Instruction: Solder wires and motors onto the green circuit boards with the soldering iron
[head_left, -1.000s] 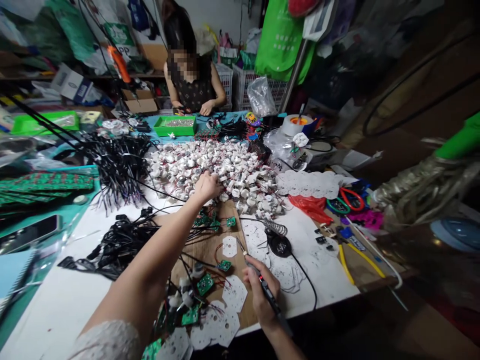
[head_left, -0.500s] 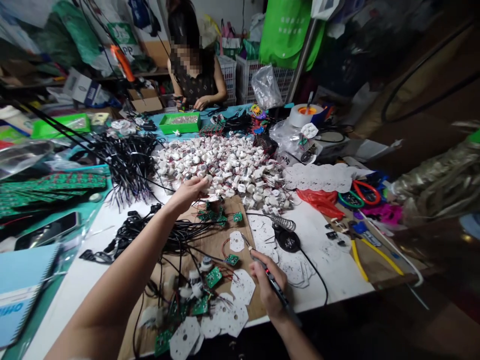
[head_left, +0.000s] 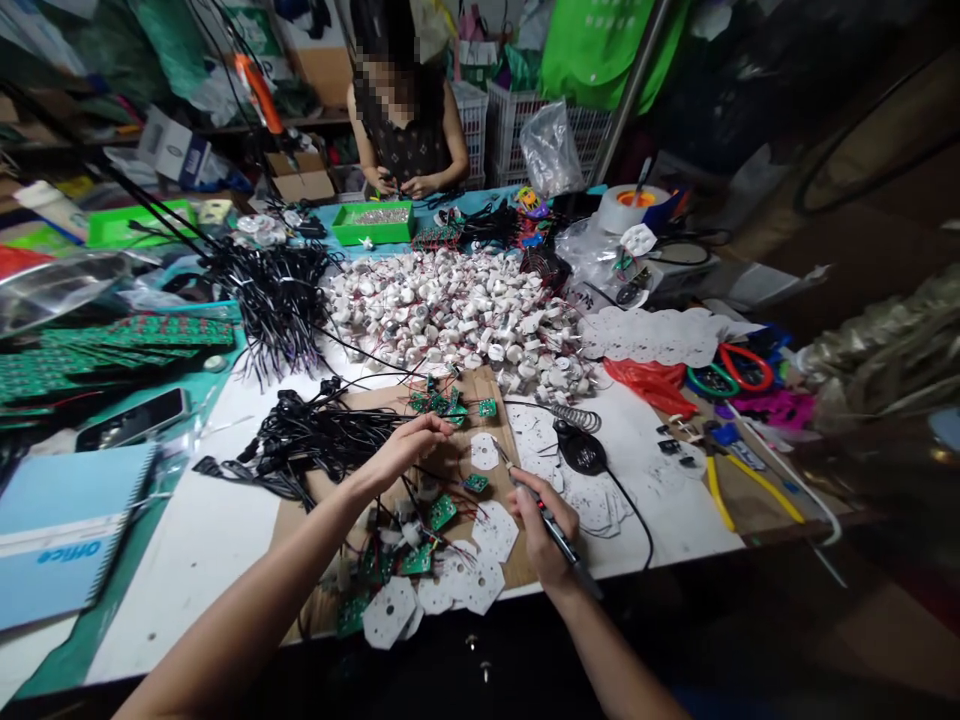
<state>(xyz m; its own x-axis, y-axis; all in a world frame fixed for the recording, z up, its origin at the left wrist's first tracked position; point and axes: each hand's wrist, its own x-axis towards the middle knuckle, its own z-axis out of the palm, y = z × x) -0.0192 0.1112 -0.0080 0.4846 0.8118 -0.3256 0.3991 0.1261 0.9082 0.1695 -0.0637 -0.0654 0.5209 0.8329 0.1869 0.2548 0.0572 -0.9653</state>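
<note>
My left hand (head_left: 411,447) is pinched closed over the brown board (head_left: 480,385), beside small green circuit boards (head_left: 454,408). What lies between its fingertips, if anything, is too small to make out. My right hand (head_left: 546,530) grips a soldering iron (head_left: 561,541) like a pen. The iron's tip points up and left, next to a white perforated disc (head_left: 484,452). Below that disc lie a green circuit board (head_left: 475,483) and another one (head_left: 443,512) with red wires. White hexagonal plates (head_left: 390,612) overlap at the board's near edge.
Behind my hands spreads a large pile of white wired parts (head_left: 450,310). Black cables (head_left: 322,440) lie left. A coiled-spring holder (head_left: 576,418), yellow-handled pliers (head_left: 757,485) and scissors (head_left: 742,368) are on the right. A co-worker (head_left: 409,130) sits across the table near a green tray (head_left: 373,232).
My left hand has drawn back from the white pile toward me, down to the green circuit boards. My right hand keeps the soldering iron in nearly the same place. The view has shifted slightly.
</note>
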